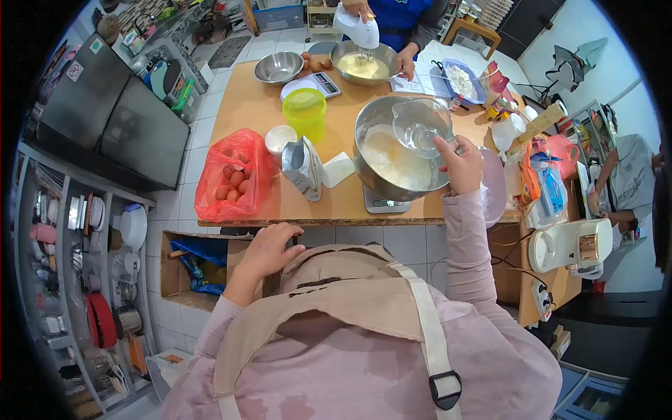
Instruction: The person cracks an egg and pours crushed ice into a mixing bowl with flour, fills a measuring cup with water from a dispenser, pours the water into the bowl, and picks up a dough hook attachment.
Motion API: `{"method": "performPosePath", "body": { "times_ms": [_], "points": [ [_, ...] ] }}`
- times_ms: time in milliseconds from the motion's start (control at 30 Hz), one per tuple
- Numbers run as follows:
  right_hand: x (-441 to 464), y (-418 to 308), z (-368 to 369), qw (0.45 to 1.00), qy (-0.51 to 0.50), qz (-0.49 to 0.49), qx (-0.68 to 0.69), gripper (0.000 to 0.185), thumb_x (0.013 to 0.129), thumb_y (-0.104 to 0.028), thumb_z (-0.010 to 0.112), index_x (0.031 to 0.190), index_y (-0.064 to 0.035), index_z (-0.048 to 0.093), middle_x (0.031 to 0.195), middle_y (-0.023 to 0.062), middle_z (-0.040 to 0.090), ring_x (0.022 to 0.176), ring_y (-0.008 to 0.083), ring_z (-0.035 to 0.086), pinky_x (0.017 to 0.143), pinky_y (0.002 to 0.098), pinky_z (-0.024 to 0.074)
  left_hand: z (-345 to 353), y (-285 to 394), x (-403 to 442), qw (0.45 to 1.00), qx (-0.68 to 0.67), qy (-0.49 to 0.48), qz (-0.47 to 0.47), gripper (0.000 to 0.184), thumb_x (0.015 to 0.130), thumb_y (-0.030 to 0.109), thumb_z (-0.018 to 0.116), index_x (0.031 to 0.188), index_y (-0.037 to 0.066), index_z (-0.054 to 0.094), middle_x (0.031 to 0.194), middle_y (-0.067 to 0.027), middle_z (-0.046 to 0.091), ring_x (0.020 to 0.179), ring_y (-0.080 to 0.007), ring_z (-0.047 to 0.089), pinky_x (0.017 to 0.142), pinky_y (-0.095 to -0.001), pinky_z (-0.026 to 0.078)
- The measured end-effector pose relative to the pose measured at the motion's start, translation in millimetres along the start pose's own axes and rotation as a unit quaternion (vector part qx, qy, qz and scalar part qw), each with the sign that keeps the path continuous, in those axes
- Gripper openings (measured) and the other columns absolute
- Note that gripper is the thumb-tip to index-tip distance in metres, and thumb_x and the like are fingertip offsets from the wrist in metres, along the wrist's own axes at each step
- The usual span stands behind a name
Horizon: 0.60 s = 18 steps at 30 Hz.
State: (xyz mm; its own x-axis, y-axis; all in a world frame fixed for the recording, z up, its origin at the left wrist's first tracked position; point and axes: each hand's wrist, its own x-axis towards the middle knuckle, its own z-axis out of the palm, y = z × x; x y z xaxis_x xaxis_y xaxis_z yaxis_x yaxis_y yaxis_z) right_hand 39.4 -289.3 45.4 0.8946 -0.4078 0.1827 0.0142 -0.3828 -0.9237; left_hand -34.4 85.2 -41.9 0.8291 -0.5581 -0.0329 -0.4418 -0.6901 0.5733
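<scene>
My right hand grips the handle of a clear measuring jug and holds it over a large steel mixing bowl. Whitish powder, slightly yellow in places, lies in that bowl, which rests on a kitchen scale. How much the jug contains is hard to make out. My left hand is at the table's front edge by my apron, fingers extended and holding nothing. Left of the bowl stand an opened silver pouch, a white piece that may be a scraper or card, and a small white cup.
A red plastic bag of eggs and a yellow-green tub are on the table's left half. Across it, a person runs a hand mixer in a steel bowl. Bottles, packets and a blue tray crowd the right side.
</scene>
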Motion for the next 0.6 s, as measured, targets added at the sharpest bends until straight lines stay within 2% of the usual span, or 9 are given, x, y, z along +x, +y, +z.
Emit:
{"method": "performPosePath", "body": {
  "times_ms": [200,367,467,533,600],
  "points": [
    [0.6,12.0,-0.7,0.994,0.001,-0.053,-0.100,0.045,0.073,-0.035,0.074,0.059,-0.0025,0.047,0.053,0.0038,0.048,0.046,0.0122,0.047,0.047,0.0294,0.0390,-0.2,4.0,-3.2,1.000,-0.006,0.000,-0.016,0.036,0.078,0.025,0.067,0.108,0.007,0.059,0.103,-0.0113,0.060,0.094,-0.0286,0.057,0.085,-0.0392,0.043],
    [-4.8,2.9,1.5,0.971,0.012,-0.134,-0.200,0.044,0.071,-0.035,0.074,0.061,-0.0010,0.048,0.054,0.0105,0.050,0.051,0.0199,0.052,0.049,0.0349,0.0380,2.0,1.8,-5.3,1.000,-0.002,0.016,-0.021,0.036,0.078,0.025,0.068,0.108,0.007,0.059,0.102,-0.0114,0.060,0.091,-0.0286,0.058,0.083,-0.0386,0.044],
    [-5.5,7.1,1.7,0.961,0.008,-0.145,-0.237,0.043,0.071,-0.035,0.074,0.063,-0.0002,0.051,0.055,0.0118,0.051,0.050,0.0221,0.052,0.049,0.0353,0.0382,3.9,-1.6,-9.7,0.999,0.005,0.006,-0.034,0.035,0.079,0.027,0.066,0.107,0.007,0.059,0.102,-0.0106,0.060,0.094,-0.0285,0.056,0.084,-0.0389,0.043],
    [-6.7,7.9,2.7,0.953,0.005,-0.153,-0.260,0.042,0.071,-0.034,0.075,0.063,0.0005,0.051,0.056,0.0119,0.052,0.050,0.0212,0.052,0.051,0.0355,0.0400,4.2,-2.8,-13.6,0.999,-0.001,-0.002,-0.052,0.034,0.081,0.030,0.064,0.108,0.009,0.058,0.105,-0.0088,0.059,0.102,-0.0282,0.054,0.087,-0.0399,0.041],
    [-8.0,8.3,3.0,0.959,0.001,-0.148,-0.241,0.042,0.071,-0.033,0.075,0.064,0.0003,0.051,0.057,0.0099,0.053,0.051,0.0192,0.052,0.051,0.0342,0.0415,5.9,-5.1,-17.8,0.998,0.001,-0.008,-0.061,0.035,0.081,0.030,0.064,0.108,0.009,0.058,0.105,-0.0089,0.059,0.102,-0.0284,0.054,0.087,-0.0399,0.041]
  ]
}}
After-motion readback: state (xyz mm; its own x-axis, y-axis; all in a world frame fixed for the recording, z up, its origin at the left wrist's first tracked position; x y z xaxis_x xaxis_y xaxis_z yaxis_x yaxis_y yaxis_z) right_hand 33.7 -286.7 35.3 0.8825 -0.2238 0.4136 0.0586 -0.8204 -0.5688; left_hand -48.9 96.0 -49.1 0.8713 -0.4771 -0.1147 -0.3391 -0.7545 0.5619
